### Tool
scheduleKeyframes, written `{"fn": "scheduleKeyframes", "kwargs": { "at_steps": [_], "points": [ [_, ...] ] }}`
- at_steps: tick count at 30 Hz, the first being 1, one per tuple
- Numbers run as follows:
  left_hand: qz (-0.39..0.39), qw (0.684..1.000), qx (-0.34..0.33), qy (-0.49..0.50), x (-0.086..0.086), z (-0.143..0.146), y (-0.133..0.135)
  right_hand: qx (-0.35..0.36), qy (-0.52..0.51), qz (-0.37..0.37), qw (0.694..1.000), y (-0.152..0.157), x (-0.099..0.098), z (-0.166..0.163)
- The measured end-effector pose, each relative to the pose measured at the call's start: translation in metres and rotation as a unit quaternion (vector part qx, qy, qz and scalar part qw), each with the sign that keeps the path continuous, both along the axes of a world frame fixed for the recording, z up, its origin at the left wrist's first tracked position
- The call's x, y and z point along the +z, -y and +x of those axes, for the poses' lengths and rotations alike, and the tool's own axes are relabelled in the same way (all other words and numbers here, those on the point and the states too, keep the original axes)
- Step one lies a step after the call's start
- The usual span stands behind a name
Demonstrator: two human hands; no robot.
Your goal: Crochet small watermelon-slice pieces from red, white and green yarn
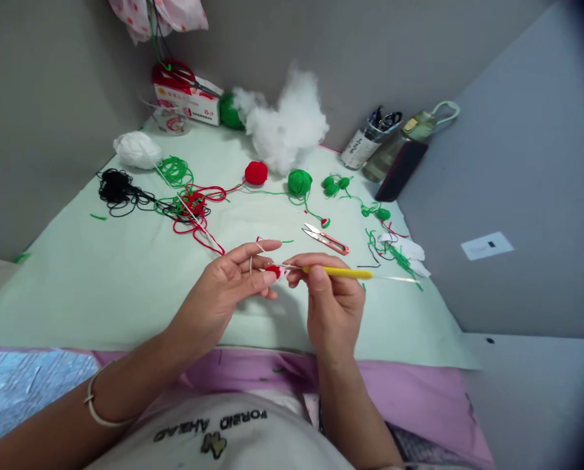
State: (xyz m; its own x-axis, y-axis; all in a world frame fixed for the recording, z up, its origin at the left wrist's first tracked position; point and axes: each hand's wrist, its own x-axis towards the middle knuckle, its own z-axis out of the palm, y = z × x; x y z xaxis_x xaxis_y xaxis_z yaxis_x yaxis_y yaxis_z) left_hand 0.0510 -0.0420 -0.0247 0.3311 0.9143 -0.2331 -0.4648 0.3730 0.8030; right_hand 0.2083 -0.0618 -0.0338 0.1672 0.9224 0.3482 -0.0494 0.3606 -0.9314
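Note:
Between thumb and fingers, my left hand [237, 271] pinches a small red and white crochet piece [275, 270]. White yarn loops around the fingers of this hand. My right hand [333, 297] is closed around the yellow handle of a crochet hook [343, 271], whose metal tip meets the crochet piece. White yarn runs from my left hand back toward a white yarn ball [138, 150]. Just beyond my hands lie thread snips [325, 239] with orange handles. My fingers partly cover the crochet piece.
Red [256, 173] and green yarn balls [299, 183] sit mid-table, with white stuffing [289, 121] behind. Tangled black yarn [118, 189] lies left. Green scraps [402, 258] lie right, below a pen cup [363, 147], a bottle [389, 153] and a dark phone-like slab [402, 170]. Scissors [184, 75] rest on a box.

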Motion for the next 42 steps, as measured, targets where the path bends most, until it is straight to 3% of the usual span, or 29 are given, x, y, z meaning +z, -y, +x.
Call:
{"fn": "scheduleKeyframes", "kwargs": {
  "at_steps": [5,9,13,15,16,19,22,24,28,32,33,35,38,42],
  "points": [
    [0.001,1.000,-0.004,-0.007,0.002,-0.003,0.000,0.017,-0.020,-0.017,1.000,0.002,0.005,0.002],
    [0.028,0.999,0.016,-0.043,0.001,-0.003,0.002,-0.035,0.126,0.072,0.989,0.008,0.004,0.000],
    [0.045,0.997,0.043,-0.034,0.000,0.000,0.003,-0.076,0.316,0.219,0.920,0.010,-0.007,-0.005],
    [0.015,1.000,0.025,0.003,-0.001,0.001,0.003,-0.109,0.371,0.260,0.885,0.010,-0.012,-0.006],
    [-0.011,1.000,0.005,0.025,0.000,0.000,0.002,-0.120,0.372,0.260,0.883,0.009,-0.013,-0.006],
    [-0.088,0.992,-0.041,0.075,0.001,-0.003,-0.001,-0.104,0.244,0.186,0.946,0.007,-0.009,-0.004],
    [-0.076,0.994,-0.025,0.071,0.003,-0.004,-0.002,-0.054,0.087,0.108,0.989,0.003,0.000,-0.002],
    [-0.035,0.998,-0.018,0.050,0.003,-0.002,-0.001,-0.030,0.081,0.094,0.992,0.001,0.002,-0.002],
    [0.017,1.000,0.006,0.015,0.003,0.004,0.001,-0.050,0.190,0.132,0.971,0.003,-0.003,-0.003],
    [-0.056,0.996,-0.031,0.059,0.002,0.002,-0.001,-0.089,0.321,0.213,0.919,0.008,-0.007,-0.001],
    [-0.078,0.993,-0.040,0.075,0.002,0.000,-0.002,-0.092,0.311,0.210,0.922,0.008,-0.007,0.000],
    [-0.100,0.990,-0.036,0.093,0.002,-0.002,-0.004,-0.092,0.218,0.168,0.957,0.006,-0.004,0.001],
    [-0.076,0.994,-0.009,0.076,0.003,-0.003,-0.005,-0.058,0.056,0.077,0.994,0.003,0.000,0.001],
    [-0.009,1.000,-0.004,0.025,0.000,0.001,-0.003,-0.013,0.068,0.048,0.996,0.000,-0.001,0.001]
  ]
}}
